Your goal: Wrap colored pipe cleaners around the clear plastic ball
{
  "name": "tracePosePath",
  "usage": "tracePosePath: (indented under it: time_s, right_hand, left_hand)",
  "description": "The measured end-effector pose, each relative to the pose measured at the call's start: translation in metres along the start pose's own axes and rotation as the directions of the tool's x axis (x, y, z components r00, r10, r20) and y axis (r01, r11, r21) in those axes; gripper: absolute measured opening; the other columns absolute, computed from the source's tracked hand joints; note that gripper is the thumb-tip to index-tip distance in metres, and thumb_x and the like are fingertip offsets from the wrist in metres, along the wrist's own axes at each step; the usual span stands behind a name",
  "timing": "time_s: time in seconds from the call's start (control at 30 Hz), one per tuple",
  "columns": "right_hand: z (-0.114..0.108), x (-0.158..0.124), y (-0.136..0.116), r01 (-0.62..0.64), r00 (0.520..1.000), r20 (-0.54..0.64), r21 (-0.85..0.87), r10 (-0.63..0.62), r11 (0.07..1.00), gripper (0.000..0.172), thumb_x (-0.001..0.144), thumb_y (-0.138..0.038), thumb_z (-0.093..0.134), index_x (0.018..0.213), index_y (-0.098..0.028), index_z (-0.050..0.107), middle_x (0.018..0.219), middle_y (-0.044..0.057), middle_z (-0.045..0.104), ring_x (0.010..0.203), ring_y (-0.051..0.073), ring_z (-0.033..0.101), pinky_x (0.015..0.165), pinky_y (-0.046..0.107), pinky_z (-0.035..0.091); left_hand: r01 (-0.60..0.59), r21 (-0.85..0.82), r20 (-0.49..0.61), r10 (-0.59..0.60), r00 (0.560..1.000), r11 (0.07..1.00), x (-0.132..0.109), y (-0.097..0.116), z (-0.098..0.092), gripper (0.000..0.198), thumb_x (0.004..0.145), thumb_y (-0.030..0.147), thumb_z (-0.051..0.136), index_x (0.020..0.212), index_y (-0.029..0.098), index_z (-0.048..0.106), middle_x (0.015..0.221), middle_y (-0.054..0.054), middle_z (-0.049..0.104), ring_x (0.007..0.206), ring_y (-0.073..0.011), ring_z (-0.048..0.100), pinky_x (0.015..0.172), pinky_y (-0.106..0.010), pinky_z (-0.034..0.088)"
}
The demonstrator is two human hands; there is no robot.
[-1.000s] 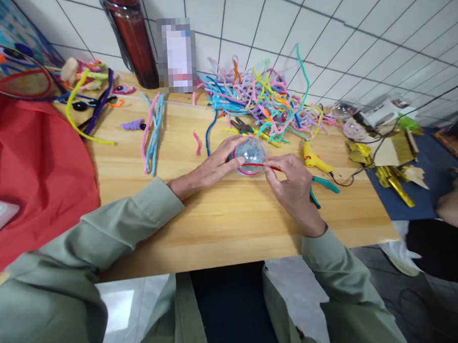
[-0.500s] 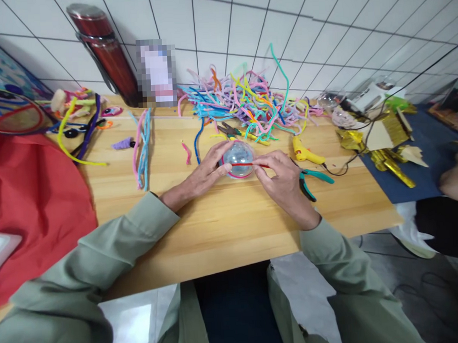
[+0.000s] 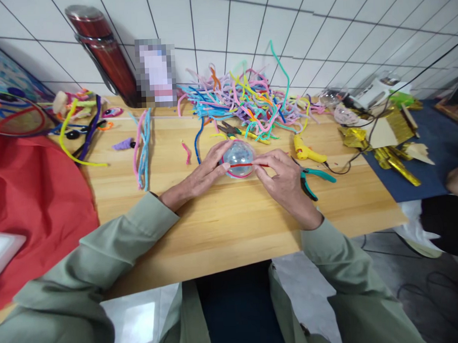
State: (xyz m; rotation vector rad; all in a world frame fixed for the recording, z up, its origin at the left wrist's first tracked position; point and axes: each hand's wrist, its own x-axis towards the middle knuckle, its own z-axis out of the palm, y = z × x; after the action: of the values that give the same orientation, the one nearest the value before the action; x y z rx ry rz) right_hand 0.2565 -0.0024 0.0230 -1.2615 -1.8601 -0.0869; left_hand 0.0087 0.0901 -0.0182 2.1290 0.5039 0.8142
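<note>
A clear plastic ball (image 3: 239, 153) with a pinkish-red band round its edge rests on the wooden table in front of me. My left hand (image 3: 209, 168) is wrapped against its left side, the thumb at the end of a red pipe cleaner (image 3: 241, 165). That pipe cleaner lies straight across the front of the ball. On the right, my right hand (image 3: 278, 178) pinches it between thumb and fingertips. Teal-handled pliers (image 3: 316, 180) lie just beside my right hand. A short pink pipe cleaner piece (image 3: 186, 152) and a blue one (image 3: 199, 141) lie left of the ball.
Behind the ball is a heap of coloured pipe cleaners (image 3: 244, 102), with another pair of pliers (image 3: 230, 129) before it. A yellow glue gun (image 3: 307, 151) trails its cord rightward. A red thermos (image 3: 104, 55) stands back left; red cloth (image 3: 36, 200) covers the left side.
Both hands keep the same hold on the ball and the red pipe cleaner. The view has shifted very slightly; little else differs.
</note>
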Motion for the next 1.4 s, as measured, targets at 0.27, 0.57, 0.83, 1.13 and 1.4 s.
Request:
tracePosePath:
  time_s: [0.27, 0.57, 0.83, 1.13, 1.4]
  right_hand:
    - [0.000, 0.001, 0.010, -0.102, 0.995, 0.012, 0.160, 0.102, 0.982, 0.014, 0.102, -0.022, 0.070, 0.106, -0.030, 0.080, 0.102, 0.003, 0.082, 0.097, 0.024, 0.077, 0.089, 0.043, 0.062]
    - [0.010, -0.003, 0.031, -0.242, 0.967, 0.013, 0.339, 0.253, 0.909, 0.005, 0.097, -0.025, 0.073, 0.094, -0.026, 0.076, 0.094, 0.002, 0.078, 0.088, 0.020, 0.072, 0.083, 0.039, 0.060]
    - [0.011, -0.002, 0.028, -0.220, 0.973, -0.010, 0.271, 0.231, 0.937, 0.007, 0.097, -0.025, 0.072, 0.092, -0.027, 0.077, 0.092, 0.002, 0.077, 0.089, 0.021, 0.071, 0.083, 0.039, 0.059]
    - [0.010, -0.003, 0.033, -0.195, 0.977, -0.058, 0.157, 0.206, 0.968, 0.007, 0.095, -0.024, 0.076, 0.095, -0.029, 0.082, 0.098, 0.003, 0.073, 0.098, 0.024, 0.069, 0.086, 0.042, 0.058]
    - [0.014, -0.004, 0.030, -0.206, 0.974, -0.033, 0.280, 0.224, 0.938, 0.009, 0.096, -0.021, 0.072, 0.094, -0.026, 0.079, 0.093, 0.002, 0.076, 0.084, 0.020, 0.068, 0.073, 0.035, 0.056]
  left_hand:
    - [-0.033, 0.018, 0.003, 0.033, 0.999, 0.999, 0.000, -0.002, 0.000, 0.071, 0.114, 0.056, 0.045, 0.177, 0.031, 0.023, 0.183, -0.014, 0.028, 0.171, -0.0360, 0.024, 0.141, -0.063, 0.019]
    - [-0.033, 0.036, 0.011, 0.032, 0.999, 0.999, 0.001, -0.002, 0.002, 0.073, 0.113, 0.056, 0.046, 0.178, 0.031, 0.022, 0.183, -0.016, 0.028, 0.171, -0.0368, 0.025, 0.141, -0.064, 0.021]
    - [-0.094, 0.040, -0.004, 0.095, 0.995, 0.995, 0.001, -0.004, 0.005, 0.072, 0.114, 0.053, 0.045, 0.178, 0.035, 0.018, 0.184, -0.013, 0.027, 0.172, -0.0355, 0.023, 0.141, -0.066, 0.019]
    - [-0.094, 0.052, -0.005, 0.095, 0.995, 0.994, 0.001, -0.007, 0.006, 0.072, 0.114, 0.053, 0.046, 0.178, 0.035, 0.019, 0.183, -0.014, 0.027, 0.171, -0.0369, 0.024, 0.140, -0.067, 0.021]
    - [-0.040, 0.058, -0.007, 0.041, 0.999, 0.998, 0.000, -0.006, 0.006, 0.072, 0.114, 0.055, 0.047, 0.177, 0.032, 0.023, 0.181, -0.016, 0.030, 0.170, -0.0350, 0.026, 0.140, -0.064, 0.022]
